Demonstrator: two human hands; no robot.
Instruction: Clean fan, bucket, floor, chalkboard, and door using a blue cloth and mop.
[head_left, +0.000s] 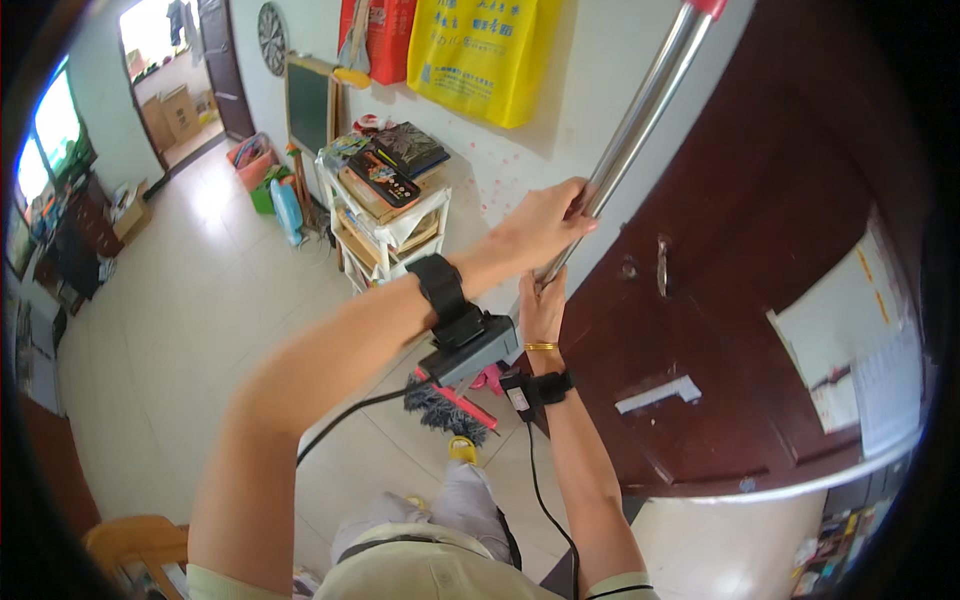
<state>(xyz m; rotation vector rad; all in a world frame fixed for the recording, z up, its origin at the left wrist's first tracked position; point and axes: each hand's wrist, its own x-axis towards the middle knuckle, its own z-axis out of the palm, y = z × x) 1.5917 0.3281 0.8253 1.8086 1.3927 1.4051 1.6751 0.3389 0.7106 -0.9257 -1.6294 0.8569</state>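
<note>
A shiny metal pole (646, 112) with a red end slants up to the right in front of me. My left hand (551, 217) is closed around it, thumb along the near side. Lower down, my right hand (543, 304) also grips the pole. Near the floor is a mop head with a red bar (469, 407) and dark grey fringe (431, 409), close to my yellow slipper (463, 450). The part of the pole just above that head is largely hidden behind my arm and the wrist device (469, 349).
A dark red door (697, 322) with a handle (662, 266) and papers stands at the right. Left of my hands is a white shelf rack (442, 206) piled with books and boxes. Yellow (476, 67) and red bags hang on the wall; a wooden chair (139, 544) stands lower left.
</note>
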